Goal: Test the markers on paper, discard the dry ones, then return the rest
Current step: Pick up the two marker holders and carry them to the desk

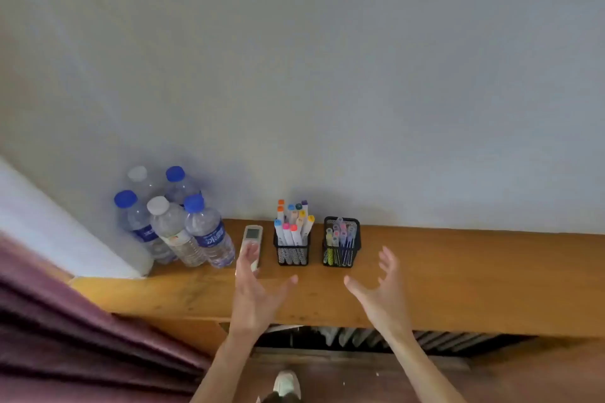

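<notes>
**Both hands open before the marker cups**

At the bottom edge, past a pale shoe on the floor, two bare forearms reach up over the front lip of the wooden counter. The left hand is spread wide, holding nothing; its fingers lie over the lower end of a white remote, though whether they touch it cannot be told. The right hand is equally spread and empty, its fingers just right of the second cup and apart from it.

Between and just beyond the two hands stand two black mesh cups. The left cup holds the markers, white-barrelled with coloured caps, upright and slightly fanned. The right cup holds thinner pens. Neither cup is touched.

Farther left, against the wall, five water bottles cluster near a maroon curtain.
</notes>
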